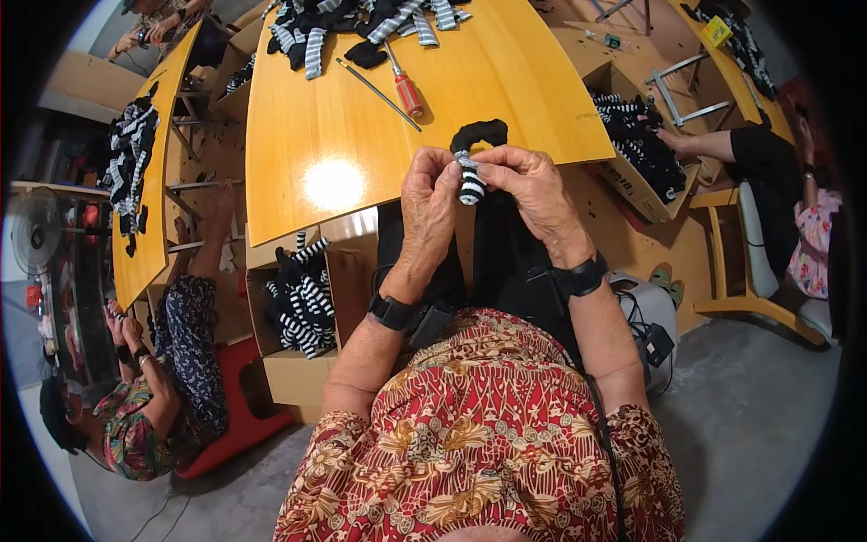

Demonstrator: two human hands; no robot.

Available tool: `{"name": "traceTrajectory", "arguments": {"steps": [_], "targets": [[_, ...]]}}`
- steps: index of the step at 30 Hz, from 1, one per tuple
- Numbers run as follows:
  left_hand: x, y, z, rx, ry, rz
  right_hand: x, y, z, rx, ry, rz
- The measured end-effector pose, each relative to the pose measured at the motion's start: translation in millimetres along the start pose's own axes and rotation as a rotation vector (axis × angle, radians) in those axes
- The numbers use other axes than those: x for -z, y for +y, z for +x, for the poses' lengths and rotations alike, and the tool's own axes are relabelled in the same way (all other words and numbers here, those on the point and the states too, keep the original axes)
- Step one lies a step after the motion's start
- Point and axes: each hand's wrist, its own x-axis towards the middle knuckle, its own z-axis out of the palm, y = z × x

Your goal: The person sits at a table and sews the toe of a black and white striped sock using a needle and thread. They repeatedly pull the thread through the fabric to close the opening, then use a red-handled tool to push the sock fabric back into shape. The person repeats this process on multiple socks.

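Note:
Both my hands pinch a small knitted tube piece in front of the near table edge. Its lower end has black and white stripes, and a curved black part bends over at the top. My left hand is closed on its left side, with thumb and fingertips at the grey band in the middle. From the right, my right hand grips the same spot between thumb and forefinger. On the table beyond lie a screwdriver with a red handle and a thin dark rod.
Striped and black knitted pieces are heaped at the table's far end. Cardboard boxes of similar pieces stand below at left and right. Co-workers sit at the left table and on the right, near a wooden chair.

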Motion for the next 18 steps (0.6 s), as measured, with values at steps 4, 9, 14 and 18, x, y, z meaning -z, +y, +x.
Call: {"name": "traceTrajectory", "arguments": {"steps": [4,9,14,18], "targets": [[-3,8,-2,0.018,-0.030,-0.022,14,0,5,-0.052,-0.101,0.096],[-5,16,-8,0.052,-0.043,-0.050,16,-3,2,-0.123,-0.191,0.178],[-3,16,-7,-0.015,0.008,-0.011,8,-5,-2,-0.063,-0.238,0.143],[-5,28,0,-0.039,-0.052,0.123,2,-1,-6,0.004,-0.082,0.123]]}}
